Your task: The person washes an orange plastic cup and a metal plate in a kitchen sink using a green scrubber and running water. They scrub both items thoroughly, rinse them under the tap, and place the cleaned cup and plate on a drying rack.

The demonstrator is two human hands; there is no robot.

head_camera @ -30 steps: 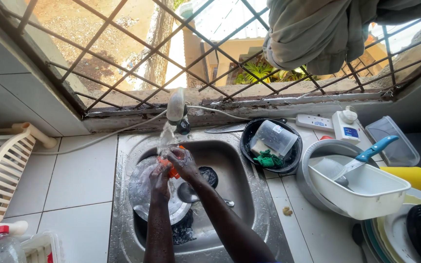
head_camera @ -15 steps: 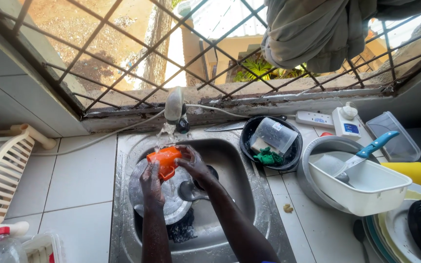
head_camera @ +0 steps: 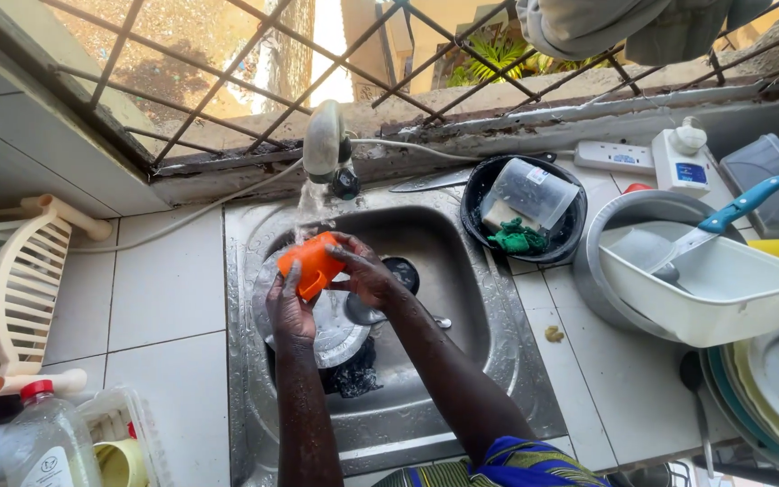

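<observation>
An orange plastic cup (head_camera: 311, 261) is held over the steel sink (head_camera: 489, 316) under water running from the tap (head_camera: 322, 144). My left hand (head_camera: 288, 308) grips the cup from below. My right hand (head_camera: 367, 273) holds its other side, fingers over the rim. Beneath the cup a round metal lid (head_camera: 335, 326) lies in the sink, with a dark scouring pad (head_camera: 353, 374) at its edge.
A black bowl (head_camera: 563, 236) with a clear tub and green cloth stands right of the sink. Further right are a white basin (head_camera: 723, 293) with a blue-handled knife, stacked plates and a soap bottle (head_camera: 683, 162). A cream dish rack (head_camera: 20, 289) and a plastic bottle (head_camera: 40, 442) are at left.
Both hands have brought the orange cup up and to the left under the running water; the cup now shows more fully between them.
</observation>
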